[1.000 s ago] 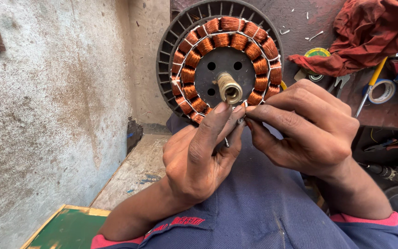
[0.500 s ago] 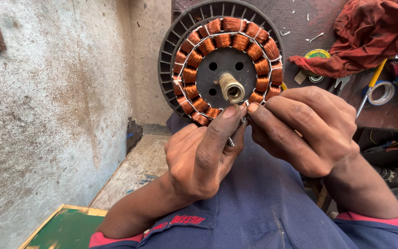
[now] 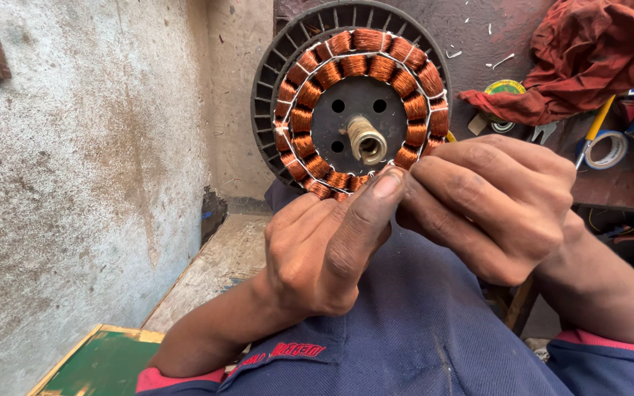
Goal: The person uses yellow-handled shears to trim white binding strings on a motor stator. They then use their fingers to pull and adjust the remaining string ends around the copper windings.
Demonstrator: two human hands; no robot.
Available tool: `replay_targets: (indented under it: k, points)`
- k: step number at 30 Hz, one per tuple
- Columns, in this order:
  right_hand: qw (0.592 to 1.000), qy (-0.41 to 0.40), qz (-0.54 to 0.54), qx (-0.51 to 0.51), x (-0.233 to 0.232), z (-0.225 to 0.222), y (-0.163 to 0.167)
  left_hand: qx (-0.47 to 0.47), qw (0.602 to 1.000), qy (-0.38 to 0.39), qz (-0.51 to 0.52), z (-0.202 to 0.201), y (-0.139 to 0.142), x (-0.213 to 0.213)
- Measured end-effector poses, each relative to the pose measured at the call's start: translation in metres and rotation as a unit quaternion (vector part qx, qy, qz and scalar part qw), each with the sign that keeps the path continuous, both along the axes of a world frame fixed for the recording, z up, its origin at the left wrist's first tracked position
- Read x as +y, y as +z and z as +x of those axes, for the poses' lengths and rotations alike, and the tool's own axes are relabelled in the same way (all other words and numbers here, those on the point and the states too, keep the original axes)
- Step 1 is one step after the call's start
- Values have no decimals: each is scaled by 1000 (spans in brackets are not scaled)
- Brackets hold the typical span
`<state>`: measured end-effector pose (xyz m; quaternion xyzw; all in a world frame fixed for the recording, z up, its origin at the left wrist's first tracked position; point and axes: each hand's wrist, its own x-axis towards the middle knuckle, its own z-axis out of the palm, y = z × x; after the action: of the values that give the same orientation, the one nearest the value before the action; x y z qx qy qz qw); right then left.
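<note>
The stator [image 3: 354, 110] stands on edge on the person's lap, leaning away from the camera, its flat face turned toward the viewer. A ring of copper coils [image 3: 310, 95] runs round a dark hub, bound by a thin white lacing, and a short shaft [image 3: 366, 141] pokes out of the middle, pointing back at the person. So the long axis of the shaft runs roughly toward the hands, while the disc itself spreads across the view.

Both hands meet just below the stator's lower edge, in front of the bottom coils. The left hand [image 3: 324, 257] comes up from below with its thumb pressed against the fingertips of the right hand [image 3: 493, 205], which reaches in from the right side. The two are pinched together at one spot, touching each other right at the stator's bottom rim. Whatever they pinch is too small and too hidden to tell; it may be a wire end, but I cannot say. Both hands are about equally near the stator, the right perhaps a little higher against the coils.

Beyond, on a dark bench [image 3: 610, 191] at the upper right, lie a red rag [image 3: 588, 59], a roll of tape [image 3: 605, 150] and a screwdriver [image 3: 596, 128]. A rough plaster wall [image 3: 82, 183] fills the left, with a green board [image 3: 104, 363] at the lower left corner
</note>
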<state>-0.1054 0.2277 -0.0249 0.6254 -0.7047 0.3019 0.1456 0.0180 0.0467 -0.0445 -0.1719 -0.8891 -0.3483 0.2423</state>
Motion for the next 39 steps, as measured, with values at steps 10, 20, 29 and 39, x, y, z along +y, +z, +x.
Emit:
replay_targets:
  k: [10,20,29,39]
  points:
    - [996,-73,2,-44,0,13,-8,14,999,-23,-47,-3,-1,-7]
    - [999,-26,2,40,3,-3,-23,-13,998,-36,42,-10,-8,-12]
    - [997,-60,0,-51,6,4,-24,-51,995,30,78,-10,2,1]
    - [986,-60,74,140,11,-10,10,-27,996,40,78,-11,-7,7]
